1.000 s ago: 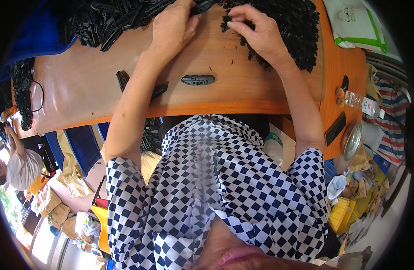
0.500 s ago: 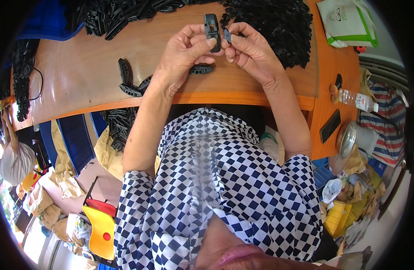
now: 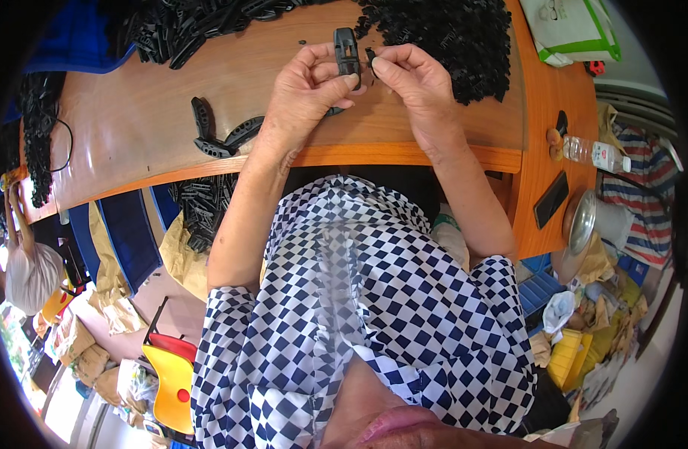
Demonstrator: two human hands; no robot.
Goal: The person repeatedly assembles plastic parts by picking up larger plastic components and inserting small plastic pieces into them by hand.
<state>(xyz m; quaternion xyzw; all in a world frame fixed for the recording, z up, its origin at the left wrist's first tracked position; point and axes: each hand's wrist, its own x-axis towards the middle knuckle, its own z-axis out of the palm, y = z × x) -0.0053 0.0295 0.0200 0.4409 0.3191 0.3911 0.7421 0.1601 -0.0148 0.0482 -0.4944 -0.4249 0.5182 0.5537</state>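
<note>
My left hand pinches a long black plastic part with a slot in it, held upright over the wooden table. Close on its right, my right hand grips a small black piece between thumb and forefinger. A narrow gap separates the two pieces. Left of my left forearm lie several curved black plastic parts, end to end. Another black part, mostly hidden, lies under my left hand.
Behind my right hand spreads a heap of small black pieces; longer black parts pile up at the back left. On the right are a phone, a plastic bottle and a white-green bag. Another person is far left.
The small piece in my right hand has turned and now shows as a thin edge. My right hand has shifted slightly. The long part stays in my left hand.
</note>
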